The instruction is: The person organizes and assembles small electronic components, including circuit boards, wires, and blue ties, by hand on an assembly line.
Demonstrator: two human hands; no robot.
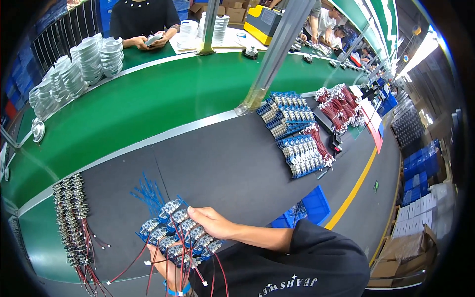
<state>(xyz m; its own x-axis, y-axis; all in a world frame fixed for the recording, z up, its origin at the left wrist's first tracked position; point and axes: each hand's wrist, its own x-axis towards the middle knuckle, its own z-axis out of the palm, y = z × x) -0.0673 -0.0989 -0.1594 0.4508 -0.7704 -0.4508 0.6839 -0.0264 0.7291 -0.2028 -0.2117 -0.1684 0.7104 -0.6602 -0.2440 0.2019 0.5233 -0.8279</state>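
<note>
Below, hands (pixel 213 223) holding circuit boards (pixel 187 225), wires (pixel 222 270) dangling

Shiny circuit boards (pixel 188 225), matt worktop (pixel 203 153), smooth glossy belt (pixel 148 94), metal post (pixel 279 44), plastic bin (pixel 316 204), cloth sleeve (pixel 316 247)

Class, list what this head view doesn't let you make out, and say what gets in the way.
All in the head view:
Left hand: most fingers hidden under the circuit boards.
Blue bin: partly hidden behind the black sleeve; contents too small to identify.
Co-worker across the green belt: most of the head cut off by the upper edge.
Farther workers: too small to tell what they handle.
</note>
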